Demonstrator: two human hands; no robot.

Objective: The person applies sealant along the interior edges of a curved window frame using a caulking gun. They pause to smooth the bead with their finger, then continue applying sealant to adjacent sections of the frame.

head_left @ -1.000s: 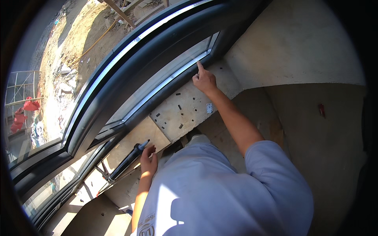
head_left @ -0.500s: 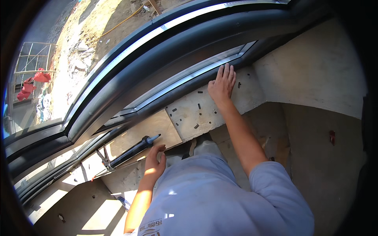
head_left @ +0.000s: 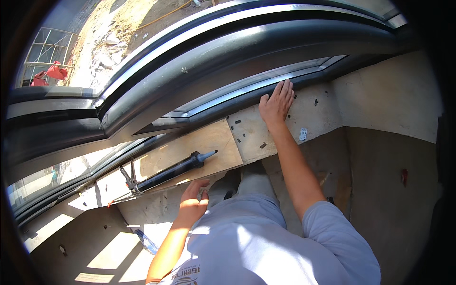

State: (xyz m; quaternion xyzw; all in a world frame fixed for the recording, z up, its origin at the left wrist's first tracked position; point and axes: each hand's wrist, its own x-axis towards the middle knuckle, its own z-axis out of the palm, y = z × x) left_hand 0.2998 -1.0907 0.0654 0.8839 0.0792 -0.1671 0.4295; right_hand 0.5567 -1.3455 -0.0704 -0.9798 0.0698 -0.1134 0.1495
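My right hand (head_left: pixel 277 103) lies flat on the pale sill (head_left: pixel 251 111), fingertips against the lower edge of the dark window frame (head_left: pixel 228 102). Its fingers are stretched out, thumb apart, and no object shows in it. My left hand (head_left: pixel 194 197) hangs just in front of the sill's near edge, fingers loosely bent and thumb apart, with nothing visible in its grasp. Close beyond it a black caulking gun (head_left: pixel 168 174) with a grey-blue nozzle rests on a wooden board (head_left: pixel 218 140). Beside my right forearm sits a small white rectangular piece (head_left: pixel 303 134).
Several small dark bits, one a short dark piece (head_left: pixel 262 145), are scattered on the sill. A thick curved dark rail (head_left: pixel 204 61) spans above it. Red cloth (head_left: pixel 57 71) hangs on a metal scaffold outside. At right stands a concrete wall (head_left: pixel 380 90).
The view has shifted, so the sill and caulking gun appear farther right. My right hand has slid left along the frame, and the white piece now shows beside the forearm.
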